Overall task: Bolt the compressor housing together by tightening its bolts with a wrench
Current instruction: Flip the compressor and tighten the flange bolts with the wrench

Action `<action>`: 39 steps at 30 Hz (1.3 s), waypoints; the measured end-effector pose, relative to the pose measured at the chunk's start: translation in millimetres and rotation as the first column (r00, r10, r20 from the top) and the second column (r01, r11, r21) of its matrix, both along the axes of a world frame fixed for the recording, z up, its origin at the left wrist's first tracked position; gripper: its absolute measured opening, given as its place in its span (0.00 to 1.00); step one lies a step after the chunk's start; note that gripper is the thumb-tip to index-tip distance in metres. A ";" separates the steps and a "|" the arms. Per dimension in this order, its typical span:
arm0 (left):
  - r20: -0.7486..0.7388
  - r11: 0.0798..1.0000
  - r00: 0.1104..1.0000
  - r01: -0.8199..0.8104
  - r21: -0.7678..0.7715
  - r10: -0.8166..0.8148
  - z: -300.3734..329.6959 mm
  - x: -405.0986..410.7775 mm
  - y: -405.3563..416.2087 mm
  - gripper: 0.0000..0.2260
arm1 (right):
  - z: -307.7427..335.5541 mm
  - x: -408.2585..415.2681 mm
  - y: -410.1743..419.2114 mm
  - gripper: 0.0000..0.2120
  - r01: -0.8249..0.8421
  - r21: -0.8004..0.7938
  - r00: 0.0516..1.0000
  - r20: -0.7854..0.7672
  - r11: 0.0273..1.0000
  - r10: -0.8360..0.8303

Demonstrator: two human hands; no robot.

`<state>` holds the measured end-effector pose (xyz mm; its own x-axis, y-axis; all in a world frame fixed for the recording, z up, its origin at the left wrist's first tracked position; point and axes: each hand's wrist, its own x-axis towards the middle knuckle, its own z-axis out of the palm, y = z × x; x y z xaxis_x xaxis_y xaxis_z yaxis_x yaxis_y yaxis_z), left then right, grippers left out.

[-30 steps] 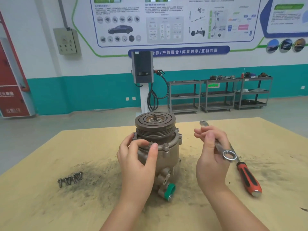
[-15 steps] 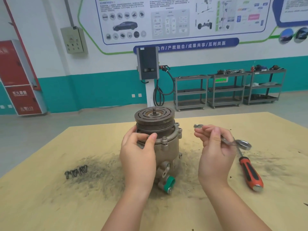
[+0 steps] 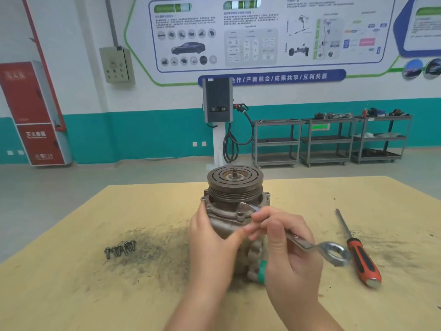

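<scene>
The compressor (image 3: 235,211) stood upright on the yellow table (image 3: 71,295), just beyond the middle of it, with its grooved pulley (image 3: 235,181) on top and a green cap (image 3: 262,271) low on its near side. The left hand (image 3: 212,247) wrapped around the left and near side of the metal body, fingers curled against it and the thumb reaching across the front. The right hand (image 3: 286,254) pinched the shank of a wrench (image 3: 300,242) between thumb and curled fingers. The wrench ran up and to the left from the hand; its far end sat at a bolt (image 3: 241,215) on the flange just under the pulley, though whether it was fully seated on the bolt head could not be told. Its ring end (image 3: 335,254) stuck out to the right of the hand, above the table.

Just to the right of the ring end lay a screwdriver (image 3: 358,252) with a red and black handle, its blade pointing away from the person. To the left of the compressor, well apart from it, a small row of loose bolts (image 3: 120,249) lay at the edge of a dark smudge of grime (image 3: 152,256) on the tabletop.

Beyond the table stood a charging post (image 3: 218,111) with a coiled cable, three grey shelf carts (image 3: 331,139) against a teal and white wall, and a red cabinet (image 3: 35,113) at the far left.
</scene>
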<state>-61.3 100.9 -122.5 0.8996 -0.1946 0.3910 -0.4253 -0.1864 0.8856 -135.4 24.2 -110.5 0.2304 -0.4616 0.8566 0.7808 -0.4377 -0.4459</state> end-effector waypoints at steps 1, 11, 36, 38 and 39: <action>0.012 0.998 0.998 -0.059 0.002 0.059 -3.5 -11.7 -8.3 0.43 | -1.9 -2.5 0.2 0.09 0.016 -0.008 1.000 -0.010 1.000 -0.016; 0.055 0.999 0.998 -0.037 -0.013 0.037 1.6 -7.5 -11.0 0.45 | -1.6 -10.8 3.1 0.17 0.533 -0.443 0.815 0.040 0.720 -0.578; -0.128 0.942 0.934 0.326 -0.076 -0.334 0.6 46.6 10.0 0.55 | 15.5 -21.6 -42.6 0.06 0.141 -0.141 0.987 0.093 0.980 -0.129; -0.107 0.968 0.964 0.237 -0.084 -0.245 -0.6 36.6 6.3 0.56 | -0.6 -20.4 -37.5 0.08 0.227 -0.239 0.974 0.050 0.944 -0.221; -0.092 0.980 0.977 0.183 -0.083 -0.191 -1.1 31.1 4.2 0.57 | -6.4 -19.1 -37.0 0.09 0.286 -0.291 0.957 0.047 0.913 -0.285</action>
